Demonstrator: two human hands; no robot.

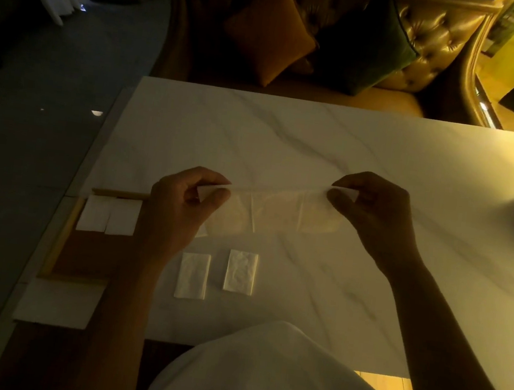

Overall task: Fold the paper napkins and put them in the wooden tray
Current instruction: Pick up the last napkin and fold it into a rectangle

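Stretching mid-frame between both hands, an unfolded napkin hangs over the worktop, left fingers and right fingers pinched on its upper corners

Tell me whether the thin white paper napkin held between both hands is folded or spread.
Spread: the thin white paper napkin is stretched flat between the left hand and right hand.
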